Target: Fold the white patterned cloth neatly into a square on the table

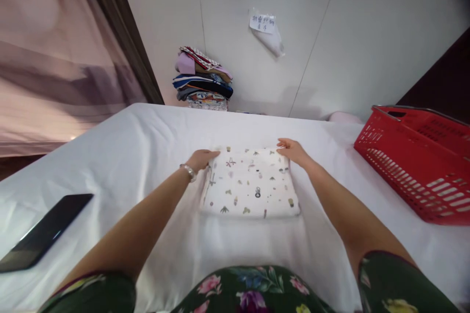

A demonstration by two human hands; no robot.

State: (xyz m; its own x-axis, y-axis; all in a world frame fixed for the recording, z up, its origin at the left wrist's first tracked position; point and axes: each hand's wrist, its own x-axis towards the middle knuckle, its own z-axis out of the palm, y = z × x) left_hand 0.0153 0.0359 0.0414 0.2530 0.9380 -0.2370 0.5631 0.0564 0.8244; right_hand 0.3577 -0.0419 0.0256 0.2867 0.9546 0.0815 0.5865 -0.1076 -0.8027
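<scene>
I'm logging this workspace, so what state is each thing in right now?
Printed cloth: folded, lying flat.
Left hand: touching the cloth's far left corner.
Right hand: at its far right corner, grip unclear.
White sheet: spread out, wrinkled.
Clothes: folded and stacked.
Basket: open-topped, standing on the sheet.
Phone: lying flat, screen dark.
Bracelet: worn on the left wrist.
Sign: fixed to the wall.

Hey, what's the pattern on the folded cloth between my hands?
The folded cloth is white with small scattered plant-like motifs; it shows in the head view.
</scene>
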